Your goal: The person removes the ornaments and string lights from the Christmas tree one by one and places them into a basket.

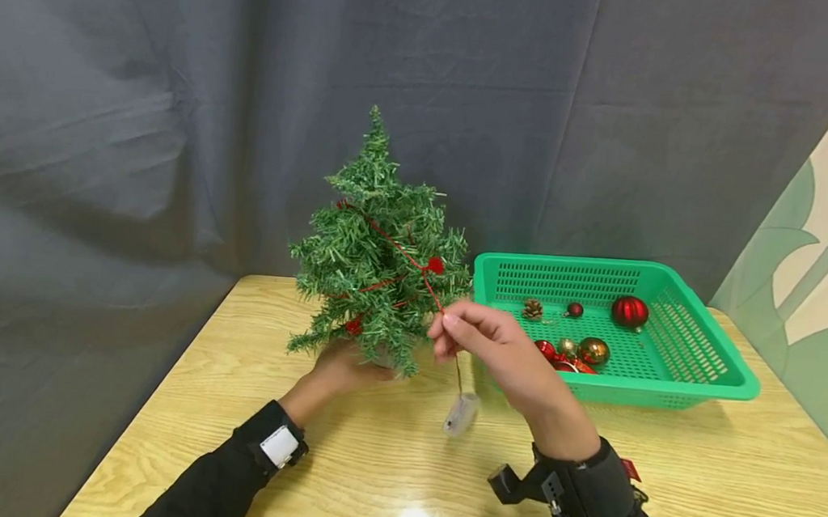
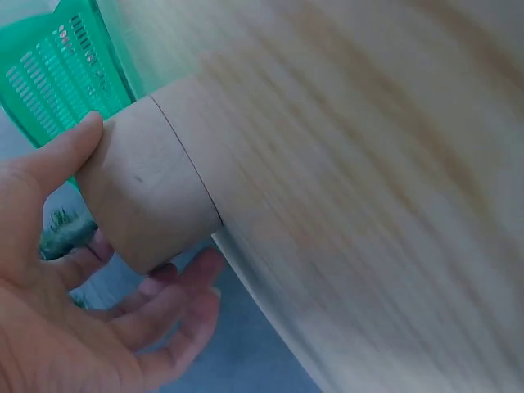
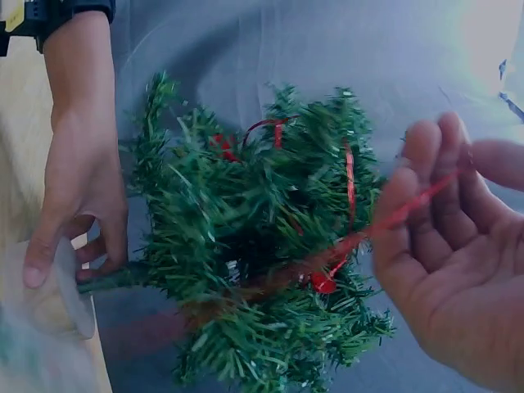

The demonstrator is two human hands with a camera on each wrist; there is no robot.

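Observation:
A small green artificial tree (image 1: 377, 264) stands tilted over the wooden table (image 1: 731, 494). My left hand (image 1: 338, 369) grips its round wooden base (image 2: 143, 184), thumb on one side and fingers (image 2: 176, 286) on the other. A red string (image 1: 413, 265) with small red beads winds through the branches. My right hand (image 1: 445, 326) pinches that red string (image 3: 405, 213) beside the tree (image 3: 254, 270), on its right. A thin wire hangs from this hand down to a small pale box (image 1: 460, 413) just above the table.
A green plastic basket (image 1: 714, 347) sits at the right rear of the table, close behind my right hand. It holds red and gold baubles (image 1: 630, 311) and a pine cone (image 1: 532, 308). A grey cloth backdrop (image 1: 177, 110) hangs behind the table.

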